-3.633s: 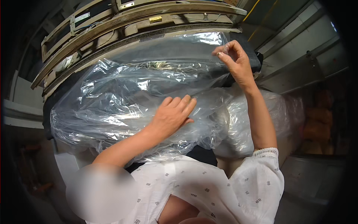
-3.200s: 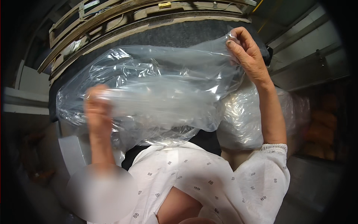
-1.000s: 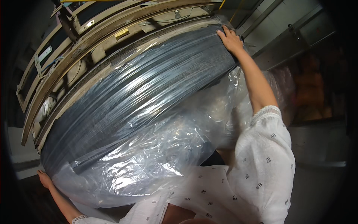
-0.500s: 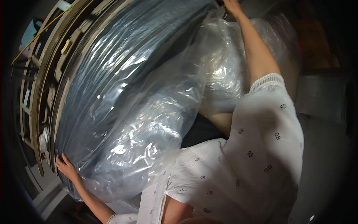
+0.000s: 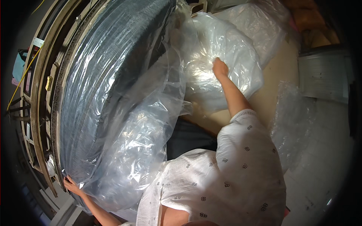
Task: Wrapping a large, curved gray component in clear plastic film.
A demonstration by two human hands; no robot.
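A large dark grey, fabric-like slab (image 5: 132,49) stretches from the top down to the lower left under glossy clear plastic film (image 5: 96,79). Loose film (image 5: 139,147) hangs in crumpled folds along its near side. At the slab's lower left corner, my left hand (image 5: 74,186) has its fingers closed round the film-covered edge. My right hand (image 5: 220,68) is closed in a fist at a puffy bundle of clear plastic (image 5: 241,56), whose creases run in toward the fingers. What lies inside that fist is mostly hidden.
Wooden frames (image 5: 37,86) stand stacked on the left, crossed by a yellow cord (image 5: 27,71). A tan board (image 5: 281,71) lies beneath the plastic bundle. Bubble-wrap-like plastic (image 5: 290,116) hangs over its right side, near a grey box (image 5: 324,75). A pale blue item (image 5: 19,64) sits far left.
My right hand has come down from the slab's top far end to the plastic bundle. The bundle has spread out. My left hand stays at the lower corner; the view has shifted.
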